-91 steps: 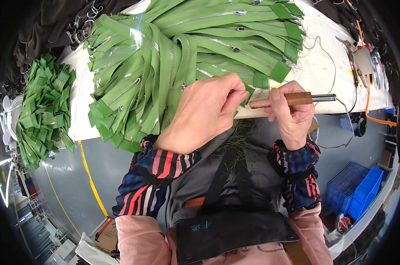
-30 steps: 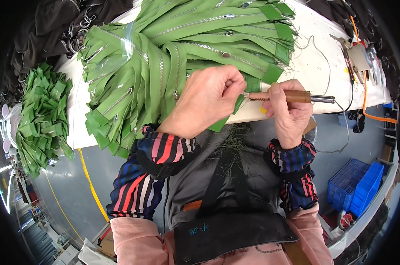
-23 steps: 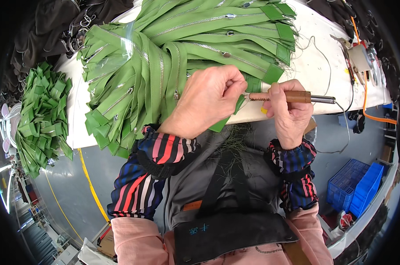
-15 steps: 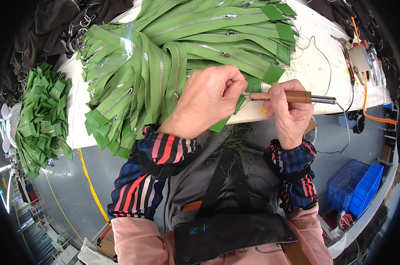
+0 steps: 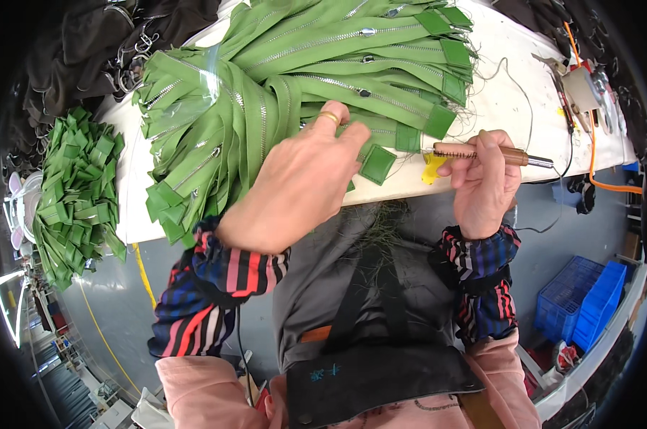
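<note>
A big heap of green zippers (image 5: 337,76) with metal teeth and green end tabs lies on the white table. My left hand (image 5: 302,171), a ring on one finger, lies over the heap's near side. Its fingers are bent round a green zipper, and their tips are partly hidden. A zipper end tab (image 5: 377,164) sticks out beside that hand. My right hand (image 5: 484,179) is shut on a pen-like corded tool (image 5: 491,152) with a brown handle and a metal rear end. The tool's front end points left, apart from the tabs. Below it lies a small yellow piece (image 5: 432,168).
Another pile of green tabbed strips (image 5: 77,200) hangs at the table's left edge. Dark bags (image 5: 73,79) with metal rings fill the far left. An orange cable (image 5: 592,154) runs along the right side. Blue crates (image 5: 577,300) stand on the floor. Loose threads (image 5: 380,229) lie on my apron.
My left hand has moved left and back from the tool, onto the zippers. The right hand has shifted slightly right with the tool. An end tab and the yellow piece show more now.
</note>
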`<act>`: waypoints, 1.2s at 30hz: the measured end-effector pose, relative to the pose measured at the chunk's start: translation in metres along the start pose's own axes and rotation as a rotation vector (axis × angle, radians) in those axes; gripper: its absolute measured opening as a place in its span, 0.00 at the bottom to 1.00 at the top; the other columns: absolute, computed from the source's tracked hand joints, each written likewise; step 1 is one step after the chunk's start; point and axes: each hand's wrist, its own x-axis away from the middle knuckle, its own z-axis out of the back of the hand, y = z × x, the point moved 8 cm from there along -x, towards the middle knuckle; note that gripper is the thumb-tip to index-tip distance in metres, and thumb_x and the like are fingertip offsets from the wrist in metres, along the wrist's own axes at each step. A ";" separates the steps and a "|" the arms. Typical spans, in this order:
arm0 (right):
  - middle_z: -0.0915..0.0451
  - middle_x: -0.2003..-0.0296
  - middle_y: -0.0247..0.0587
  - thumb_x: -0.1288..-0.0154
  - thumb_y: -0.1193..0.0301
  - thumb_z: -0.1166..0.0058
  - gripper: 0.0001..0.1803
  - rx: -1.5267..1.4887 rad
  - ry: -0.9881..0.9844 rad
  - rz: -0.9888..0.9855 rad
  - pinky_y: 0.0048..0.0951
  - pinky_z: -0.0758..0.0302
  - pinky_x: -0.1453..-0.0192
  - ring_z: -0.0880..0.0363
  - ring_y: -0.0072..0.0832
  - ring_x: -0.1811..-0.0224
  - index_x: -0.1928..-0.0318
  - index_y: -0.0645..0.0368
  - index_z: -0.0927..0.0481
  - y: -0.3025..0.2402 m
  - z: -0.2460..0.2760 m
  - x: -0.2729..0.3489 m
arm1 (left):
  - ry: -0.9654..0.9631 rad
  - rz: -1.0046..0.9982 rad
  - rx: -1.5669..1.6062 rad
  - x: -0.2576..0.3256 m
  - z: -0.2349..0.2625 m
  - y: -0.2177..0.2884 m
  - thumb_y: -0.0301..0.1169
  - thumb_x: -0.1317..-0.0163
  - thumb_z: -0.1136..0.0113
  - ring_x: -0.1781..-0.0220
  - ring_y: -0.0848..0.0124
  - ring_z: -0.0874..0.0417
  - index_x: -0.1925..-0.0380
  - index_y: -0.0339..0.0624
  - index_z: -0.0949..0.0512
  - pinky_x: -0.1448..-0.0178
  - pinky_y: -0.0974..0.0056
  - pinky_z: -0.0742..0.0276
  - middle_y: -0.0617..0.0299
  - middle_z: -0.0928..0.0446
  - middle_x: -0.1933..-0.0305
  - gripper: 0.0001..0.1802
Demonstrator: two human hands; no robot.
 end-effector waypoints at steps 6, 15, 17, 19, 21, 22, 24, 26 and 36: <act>0.25 0.79 0.37 0.36 0.72 0.52 0.08 0.039 0.014 -0.022 0.21 0.27 0.79 0.30 0.19 0.86 0.70 0.64 0.28 0.001 0.003 0.001 | -0.193 -0.107 -0.177 -0.011 -0.002 0.002 0.24 0.50 0.40 0.63 0.53 0.25 0.70 0.39 0.32 0.61 0.55 0.29 0.54 0.34 0.55 0.10; 0.26 0.81 0.36 0.35 0.71 0.53 0.08 -0.043 0.018 -0.033 0.21 0.28 0.80 0.31 0.18 0.87 0.70 0.63 0.28 0.002 0.006 -0.002 | 0.092 -0.343 -0.262 -0.009 0.009 0.015 0.20 0.55 0.39 0.64 0.59 0.26 0.71 0.41 0.30 0.61 0.60 0.28 0.58 0.30 0.71 0.12; 0.26 0.82 0.36 0.35 0.72 0.52 0.08 -0.046 0.038 -0.047 0.21 0.28 0.79 0.31 0.18 0.87 0.70 0.63 0.28 0.001 0.008 -0.003 | -0.006 -0.426 -0.359 -0.002 -0.003 0.022 0.23 0.54 0.38 0.64 0.61 0.26 0.70 0.40 0.30 0.62 0.61 0.28 0.58 0.29 0.70 0.12; 0.26 0.82 0.36 0.35 0.72 0.52 0.08 -0.047 0.058 -0.061 0.21 0.27 0.79 0.32 0.18 0.87 0.71 0.63 0.28 0.001 0.010 -0.003 | -0.085 -0.435 -0.409 0.006 -0.010 0.022 0.27 0.54 0.36 0.63 0.61 0.25 0.69 0.39 0.29 0.61 0.60 0.27 0.58 0.28 0.69 0.13; 0.26 0.83 0.36 0.35 0.72 0.53 0.08 -0.054 0.058 -0.040 0.21 0.27 0.79 0.33 0.18 0.88 0.70 0.62 0.28 0.000 0.009 -0.002 | -0.124 -0.395 -0.350 0.014 -0.009 0.022 0.31 0.54 0.35 0.62 0.60 0.25 0.64 0.36 0.27 0.59 0.60 0.26 0.57 0.27 0.66 0.18; 0.26 0.83 0.36 0.35 0.72 0.53 0.08 -0.055 0.059 -0.042 0.21 0.27 0.79 0.33 0.18 0.88 0.70 0.62 0.28 0.000 0.008 -0.002 | -0.079 -0.390 -0.249 0.016 -0.005 0.024 0.32 0.53 0.34 0.61 0.60 0.24 0.61 0.35 0.27 0.58 0.60 0.26 0.56 0.27 0.65 0.20; 0.27 0.84 0.36 0.36 0.72 0.53 0.08 -0.029 0.063 -0.054 0.22 0.27 0.78 0.33 0.18 0.88 0.70 0.62 0.28 0.000 0.007 -0.002 | -0.011 -0.378 -0.161 0.021 -0.002 0.022 0.34 0.51 0.34 0.60 0.58 0.24 0.56 0.34 0.26 0.57 0.60 0.26 0.55 0.26 0.62 0.23; 0.27 0.85 0.36 0.36 0.72 0.53 0.08 -0.031 0.052 -0.057 0.22 0.27 0.78 0.33 0.17 0.88 0.71 0.62 0.28 0.001 0.006 -0.002 | 0.009 -0.313 -0.137 0.021 -0.006 0.022 0.33 0.51 0.35 0.60 0.58 0.24 0.57 0.34 0.25 0.56 0.60 0.26 0.55 0.26 0.62 0.22; 0.26 0.84 0.36 0.36 0.71 0.52 0.07 -0.047 0.061 -0.077 0.22 0.26 0.78 0.33 0.18 0.88 0.71 0.61 0.27 0.002 0.007 0.000 | 0.225 -0.408 -0.369 0.028 -0.025 0.046 0.24 0.58 0.40 0.59 0.62 0.25 0.65 0.39 0.25 0.56 0.62 0.26 0.58 0.29 0.63 0.15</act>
